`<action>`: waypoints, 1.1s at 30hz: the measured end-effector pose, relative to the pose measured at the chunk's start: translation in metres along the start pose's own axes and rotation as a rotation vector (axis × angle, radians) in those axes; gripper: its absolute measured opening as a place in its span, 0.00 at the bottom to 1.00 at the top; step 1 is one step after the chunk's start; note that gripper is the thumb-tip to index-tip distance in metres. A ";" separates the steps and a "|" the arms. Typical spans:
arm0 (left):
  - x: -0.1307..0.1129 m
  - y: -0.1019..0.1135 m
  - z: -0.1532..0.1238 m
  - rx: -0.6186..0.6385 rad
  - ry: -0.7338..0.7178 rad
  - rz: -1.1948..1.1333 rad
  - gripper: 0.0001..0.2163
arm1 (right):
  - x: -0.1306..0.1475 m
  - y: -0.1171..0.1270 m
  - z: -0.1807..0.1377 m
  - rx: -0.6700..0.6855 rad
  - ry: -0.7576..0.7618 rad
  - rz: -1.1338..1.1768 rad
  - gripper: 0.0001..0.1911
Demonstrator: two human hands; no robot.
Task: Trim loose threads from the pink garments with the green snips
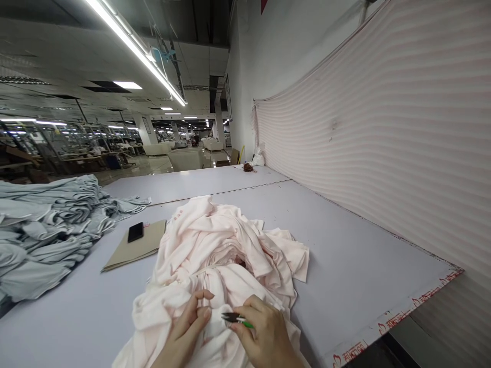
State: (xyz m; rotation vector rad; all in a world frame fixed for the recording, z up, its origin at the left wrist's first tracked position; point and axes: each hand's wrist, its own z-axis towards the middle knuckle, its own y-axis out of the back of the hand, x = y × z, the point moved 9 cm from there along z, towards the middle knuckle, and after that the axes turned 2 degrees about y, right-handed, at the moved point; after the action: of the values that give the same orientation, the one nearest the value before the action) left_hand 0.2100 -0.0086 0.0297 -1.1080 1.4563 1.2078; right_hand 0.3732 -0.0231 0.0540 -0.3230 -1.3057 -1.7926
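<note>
So there's a big heap of pale pink knit garment [218,255] bunched up on the surface [356,266], running right down to the bottom of the shot. The left hand [184,327] has its grip closed on a pinch of the cloth, fingers curled in, and the right hand [264,332] is closed around small thread snips [232,318] with green handles, tips pointing toward the other hand. The fingers hide part of the snips, and both wrists get cut off by the frame. Way down the far end there's a white sack [258,158], can't tell what's inside. Off left, a grey-green garment pile [46,235] sits just beside a kraft card sheet [134,245] with a black phone [135,232] on it.
</note>
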 end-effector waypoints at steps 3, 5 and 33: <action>-0.004 0.000 -0.002 -0.050 -0.001 0.006 0.25 | -0.001 0.000 0.001 0.019 -0.001 0.012 0.15; -0.007 -0.002 -0.004 -0.056 -0.009 0.031 0.25 | -0.001 0.000 0.001 0.029 0.007 0.005 0.15; -0.007 0.008 0.010 -0.061 -0.211 0.068 0.14 | -0.036 -0.026 0.014 -0.139 -0.183 0.575 0.13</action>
State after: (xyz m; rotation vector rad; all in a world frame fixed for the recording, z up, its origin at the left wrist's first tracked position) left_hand 0.2044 0.0025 0.0371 -0.9457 1.3118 1.3810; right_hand 0.3709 0.0081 0.0203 -0.8637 -1.0661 -1.3820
